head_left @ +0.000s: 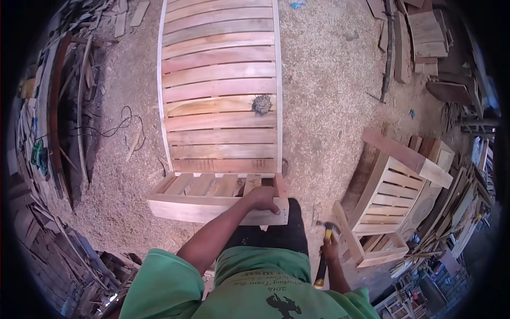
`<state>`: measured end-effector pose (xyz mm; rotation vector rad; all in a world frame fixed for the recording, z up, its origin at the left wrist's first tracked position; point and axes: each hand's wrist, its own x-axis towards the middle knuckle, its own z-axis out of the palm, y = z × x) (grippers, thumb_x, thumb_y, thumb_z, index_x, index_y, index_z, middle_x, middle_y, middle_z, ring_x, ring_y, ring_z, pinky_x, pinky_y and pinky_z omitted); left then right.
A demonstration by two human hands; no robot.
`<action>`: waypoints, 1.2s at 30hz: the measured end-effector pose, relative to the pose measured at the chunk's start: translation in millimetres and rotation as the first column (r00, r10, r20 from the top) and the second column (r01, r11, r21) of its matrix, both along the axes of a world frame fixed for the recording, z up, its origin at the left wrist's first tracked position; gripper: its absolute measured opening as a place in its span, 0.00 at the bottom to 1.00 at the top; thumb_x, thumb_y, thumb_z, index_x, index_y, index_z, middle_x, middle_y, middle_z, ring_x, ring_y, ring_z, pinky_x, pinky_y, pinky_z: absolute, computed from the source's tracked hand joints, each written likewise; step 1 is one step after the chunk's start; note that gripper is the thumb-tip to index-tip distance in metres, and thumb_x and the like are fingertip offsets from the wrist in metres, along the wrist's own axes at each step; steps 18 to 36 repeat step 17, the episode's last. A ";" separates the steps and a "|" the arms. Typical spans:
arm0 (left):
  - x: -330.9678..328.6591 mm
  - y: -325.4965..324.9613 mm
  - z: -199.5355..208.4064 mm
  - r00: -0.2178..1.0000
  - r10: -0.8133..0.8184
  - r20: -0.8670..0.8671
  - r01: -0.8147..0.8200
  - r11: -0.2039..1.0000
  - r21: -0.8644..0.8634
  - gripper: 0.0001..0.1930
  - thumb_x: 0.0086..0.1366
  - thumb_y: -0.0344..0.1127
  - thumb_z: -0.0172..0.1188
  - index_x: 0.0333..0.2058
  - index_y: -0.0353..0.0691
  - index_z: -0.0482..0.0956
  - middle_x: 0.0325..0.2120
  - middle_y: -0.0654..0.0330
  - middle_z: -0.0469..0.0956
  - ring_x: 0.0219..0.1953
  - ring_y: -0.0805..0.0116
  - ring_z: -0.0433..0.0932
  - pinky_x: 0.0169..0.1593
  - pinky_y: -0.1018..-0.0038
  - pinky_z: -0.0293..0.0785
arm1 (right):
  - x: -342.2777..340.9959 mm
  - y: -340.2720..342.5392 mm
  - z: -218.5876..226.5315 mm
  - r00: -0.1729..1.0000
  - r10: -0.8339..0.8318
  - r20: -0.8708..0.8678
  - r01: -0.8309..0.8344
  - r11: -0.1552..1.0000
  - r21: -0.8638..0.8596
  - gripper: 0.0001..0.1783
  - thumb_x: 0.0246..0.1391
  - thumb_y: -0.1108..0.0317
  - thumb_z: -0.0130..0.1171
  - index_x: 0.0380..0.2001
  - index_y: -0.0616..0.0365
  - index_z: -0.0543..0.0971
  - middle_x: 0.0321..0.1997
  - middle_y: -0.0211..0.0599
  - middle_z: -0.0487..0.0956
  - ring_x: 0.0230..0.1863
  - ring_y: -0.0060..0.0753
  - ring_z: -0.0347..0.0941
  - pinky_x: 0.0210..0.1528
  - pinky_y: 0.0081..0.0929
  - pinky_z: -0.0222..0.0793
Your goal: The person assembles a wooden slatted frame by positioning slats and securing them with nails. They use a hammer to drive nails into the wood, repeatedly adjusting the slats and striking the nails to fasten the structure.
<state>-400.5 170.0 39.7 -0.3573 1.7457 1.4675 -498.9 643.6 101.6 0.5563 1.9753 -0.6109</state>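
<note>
My left hand is closed over the top edge of a pale wooden end frame, near its right corner. Small nail marks dot the outer face by that corner. From the frame's far side, a long slatted wooden panel stretches away from me. A heap of nails rests on the panel's right side. Down at my right side, my right hand grips a hammer with a black and yellow handle, apart from the frame. The hammer's head points away from me.
At the right stands a second slatted wooden piece with a reddish board across it. Stacked planks lie farther back. On the left are long timber lengths and a dark cable. Wood shavings cover the ground.
</note>
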 end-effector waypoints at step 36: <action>-63.6 -80.4 -107.4 0.946 0.162 -0.281 -0.311 0.704 -0.638 0.36 0.66 0.59 0.70 0.64 0.41 0.77 0.63 0.39 0.75 0.60 0.37 0.79 0.58 0.48 0.79 | 126.0 -28.0 0.6 0.961 -0.257 0.106 0.271 0.951 -0.148 0.35 0.76 0.59 0.59 0.81 0.47 0.63 0.27 0.34 0.78 0.18 0.25 0.74 0.22 0.28 0.75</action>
